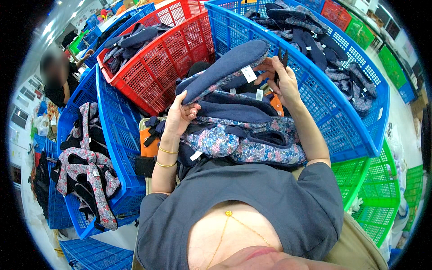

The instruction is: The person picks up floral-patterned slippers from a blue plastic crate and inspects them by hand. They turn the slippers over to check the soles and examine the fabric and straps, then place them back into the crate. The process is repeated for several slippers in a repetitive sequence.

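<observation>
My left hand (182, 114) is closed on one end of a slipper (225, 72), its navy sole turned up and a small white label (248, 74) hanging at its edge. My right hand (284, 83) has its fingers curled round black pointed thread snips (282, 63), close to the slipper's other end. Its fingertips come near the slipper's edge; whether they touch it I cannot tell. Below my hands, several floral slippers with navy soles (234, 110) lie piled before me. One floral slipper (270, 152) shows its dark opening.
A red crate (157, 58) of slippers stands ahead left, and a large blue crate (310, 99) of slippers ahead right. Another blue crate (121, 148) at left holds pink floral slippers (83, 166). Green crates (373, 202) stand at right. A person (56, 76) is at far left.
</observation>
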Demonstrator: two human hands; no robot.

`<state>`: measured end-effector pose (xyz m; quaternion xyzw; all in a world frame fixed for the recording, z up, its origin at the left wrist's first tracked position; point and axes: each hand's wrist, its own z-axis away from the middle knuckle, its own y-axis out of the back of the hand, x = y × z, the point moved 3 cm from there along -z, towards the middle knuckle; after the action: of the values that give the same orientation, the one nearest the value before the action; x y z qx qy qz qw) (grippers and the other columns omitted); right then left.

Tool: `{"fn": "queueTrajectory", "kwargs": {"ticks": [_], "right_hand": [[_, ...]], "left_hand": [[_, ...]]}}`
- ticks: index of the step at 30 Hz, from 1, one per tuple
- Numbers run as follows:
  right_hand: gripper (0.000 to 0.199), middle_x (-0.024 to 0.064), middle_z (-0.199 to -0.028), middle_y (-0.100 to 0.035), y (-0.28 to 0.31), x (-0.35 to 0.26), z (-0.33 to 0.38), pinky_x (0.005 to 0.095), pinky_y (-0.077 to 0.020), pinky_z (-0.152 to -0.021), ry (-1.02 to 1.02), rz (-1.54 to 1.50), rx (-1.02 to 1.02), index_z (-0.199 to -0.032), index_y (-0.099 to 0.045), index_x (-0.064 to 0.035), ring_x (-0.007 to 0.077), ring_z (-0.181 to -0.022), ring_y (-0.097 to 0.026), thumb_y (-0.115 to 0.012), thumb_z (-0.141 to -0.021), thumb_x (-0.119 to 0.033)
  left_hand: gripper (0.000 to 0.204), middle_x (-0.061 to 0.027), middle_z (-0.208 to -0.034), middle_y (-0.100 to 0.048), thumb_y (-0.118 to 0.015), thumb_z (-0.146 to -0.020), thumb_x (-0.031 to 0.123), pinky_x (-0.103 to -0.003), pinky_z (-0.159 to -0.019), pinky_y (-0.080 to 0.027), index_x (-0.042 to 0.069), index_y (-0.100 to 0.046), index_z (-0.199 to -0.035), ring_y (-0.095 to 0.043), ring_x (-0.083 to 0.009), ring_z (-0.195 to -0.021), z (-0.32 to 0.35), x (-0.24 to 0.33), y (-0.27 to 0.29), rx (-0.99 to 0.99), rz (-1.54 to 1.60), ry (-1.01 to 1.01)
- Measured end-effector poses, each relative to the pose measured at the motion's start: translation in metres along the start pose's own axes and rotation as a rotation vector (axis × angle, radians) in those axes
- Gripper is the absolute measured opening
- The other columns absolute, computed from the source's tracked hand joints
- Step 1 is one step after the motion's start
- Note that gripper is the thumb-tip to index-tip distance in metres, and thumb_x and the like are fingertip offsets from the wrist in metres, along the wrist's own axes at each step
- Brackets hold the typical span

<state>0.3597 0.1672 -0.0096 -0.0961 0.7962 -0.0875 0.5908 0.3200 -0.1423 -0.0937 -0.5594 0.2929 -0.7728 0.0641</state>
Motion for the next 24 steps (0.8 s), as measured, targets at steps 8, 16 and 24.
{"fn": "queueTrajectory", "kwargs": {"ticks": [8,16,24], "right_hand": [[0.034,0.0069,-0.089,-0.059,0.012,0.012,0.001,0.0258,-0.0451,-0.068,0.449,0.61,0.216,-0.119,-0.059,0.0017,0.0138,-0.076,-0.056,-0.053,-0.1,-0.026],[0.038,0.0141,-0.097,-0.061,-0.02,0.008,-0.002,0.0307,-0.0491,-0.073,0.614,0.904,0.104,-0.123,-0.054,0.0019,0.0229,-0.081,-0.061,-0.06,-0.096,-0.024],[0.037,0.009,-0.088,-0.063,-0.035,0.011,-0.016,0.0255,-0.0496,-0.067,0.557,0.68,0.178,-0.109,-0.052,0.0005,0.0109,-0.075,-0.059,-0.072,-0.089,-0.023]], "left_hand": [[0.034,-0.0107,-0.076,-0.065,-0.053,-0.097,0.035,-0.017,-0.051,-0.052,0.001,-0.059,-0.102,-0.06,-0.0104,-0.058,-0.001,0.001,0.0,0.017,0.189,-0.018],[0.031,-0.0098,-0.075,-0.064,-0.052,-0.098,0.033,-0.017,-0.052,-0.053,0.003,-0.06,-0.099,-0.061,-0.011,-0.059,-0.002,-0.001,0.003,-0.057,0.278,-0.005],[0.031,-0.0101,-0.073,-0.065,-0.053,-0.097,0.033,-0.018,-0.05,-0.053,0.003,-0.06,-0.095,-0.062,-0.0111,-0.059,-0.004,-0.003,0.003,-0.036,0.27,-0.017]]}}
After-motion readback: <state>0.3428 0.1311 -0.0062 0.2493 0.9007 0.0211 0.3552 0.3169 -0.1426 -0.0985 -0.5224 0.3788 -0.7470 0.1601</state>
